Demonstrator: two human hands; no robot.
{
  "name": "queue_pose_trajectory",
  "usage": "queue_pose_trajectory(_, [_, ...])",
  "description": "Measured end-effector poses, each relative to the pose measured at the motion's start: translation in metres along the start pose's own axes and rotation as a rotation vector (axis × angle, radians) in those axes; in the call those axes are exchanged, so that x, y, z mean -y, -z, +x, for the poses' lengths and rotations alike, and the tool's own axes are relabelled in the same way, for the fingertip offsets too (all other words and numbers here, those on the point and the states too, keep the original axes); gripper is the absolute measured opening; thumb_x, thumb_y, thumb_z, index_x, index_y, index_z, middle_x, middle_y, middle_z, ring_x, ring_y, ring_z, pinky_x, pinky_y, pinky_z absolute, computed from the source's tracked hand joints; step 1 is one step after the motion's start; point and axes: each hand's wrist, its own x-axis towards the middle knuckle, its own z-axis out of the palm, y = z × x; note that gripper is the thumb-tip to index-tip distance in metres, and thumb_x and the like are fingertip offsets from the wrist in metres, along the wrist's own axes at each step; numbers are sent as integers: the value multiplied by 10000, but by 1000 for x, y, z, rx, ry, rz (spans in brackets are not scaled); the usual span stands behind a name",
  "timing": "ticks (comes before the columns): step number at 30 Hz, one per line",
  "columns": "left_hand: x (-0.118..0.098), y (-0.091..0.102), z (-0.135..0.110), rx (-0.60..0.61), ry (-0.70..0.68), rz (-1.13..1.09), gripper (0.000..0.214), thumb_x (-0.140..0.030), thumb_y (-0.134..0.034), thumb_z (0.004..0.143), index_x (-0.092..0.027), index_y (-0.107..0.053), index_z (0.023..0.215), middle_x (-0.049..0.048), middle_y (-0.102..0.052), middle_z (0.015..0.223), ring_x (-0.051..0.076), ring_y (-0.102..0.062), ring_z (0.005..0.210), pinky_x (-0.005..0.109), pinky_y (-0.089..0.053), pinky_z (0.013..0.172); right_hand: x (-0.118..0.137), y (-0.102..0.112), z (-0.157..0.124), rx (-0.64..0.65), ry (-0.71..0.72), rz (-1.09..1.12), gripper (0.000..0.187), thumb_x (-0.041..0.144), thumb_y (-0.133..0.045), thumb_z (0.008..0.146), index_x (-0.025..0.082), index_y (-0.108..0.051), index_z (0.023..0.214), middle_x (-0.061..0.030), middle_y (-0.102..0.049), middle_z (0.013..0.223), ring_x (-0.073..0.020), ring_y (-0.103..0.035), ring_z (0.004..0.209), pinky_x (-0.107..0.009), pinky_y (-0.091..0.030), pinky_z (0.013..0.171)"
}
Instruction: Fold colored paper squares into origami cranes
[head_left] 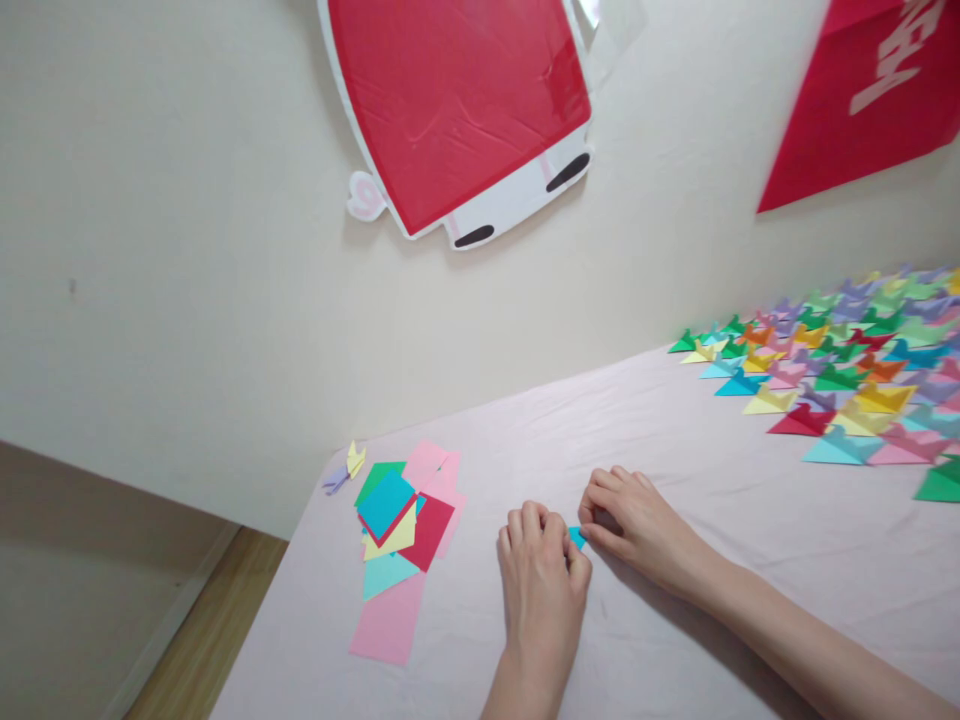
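Observation:
A small piece of blue folded paper (577, 537) lies on the cloth-covered table between my two hands, mostly hidden by fingers. My left hand (541, 560) rests over its left side, fingers curled and thumb pressed by the paper. From the right, my right hand (626, 515) pinches the paper's right edge with thumb and forefinger. To the left lies a loose pile of coloured paper squares (386, 505), in blue, red, green, yellow and pink.
Rows of folded paper figures (840, 380) in many colours stand at the right along the wall. Two small folded pieces (346, 470), yellow and purple, sit at the table's far left corner. The pale cloth (675, 650) has slight wrinkles. Red decorations (465, 100) hang on the wall.

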Motion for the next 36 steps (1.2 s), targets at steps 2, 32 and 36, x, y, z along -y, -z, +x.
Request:
queue_pose_trajectory(2, [0,0,0,5,5,-1,178,-33,-507,836,-205,-552,845,20,-536,939,216,-477,903,369,-399,792,0,0,0,-1,7,14,67,163,-629,853,207,-646,805,-43,-634,902,-232,-532,912,-349,-344,788])
queue_pose_trajectory(32, [-2,-1,-2,-14,51,-42,164,-47,-533,834,-211,-516,840,10,-530,918,213,-479,889,365,-387,792,4,-13,-3,-112,-62,0,35,200,-585,792,221,-608,809,-35,-647,874,-232,-542,877,-353,-335,772])
queue_pose_trajectory(36, [-2,0,-2,-29,55,-87,213,-26,-561,796,-222,-507,861,-4,-531,923,204,-495,903,357,-386,805,0,-15,-3,-97,-37,4,131,130,-533,785,223,-603,846,-40,-649,900,-232,-539,891,-353,-331,780])
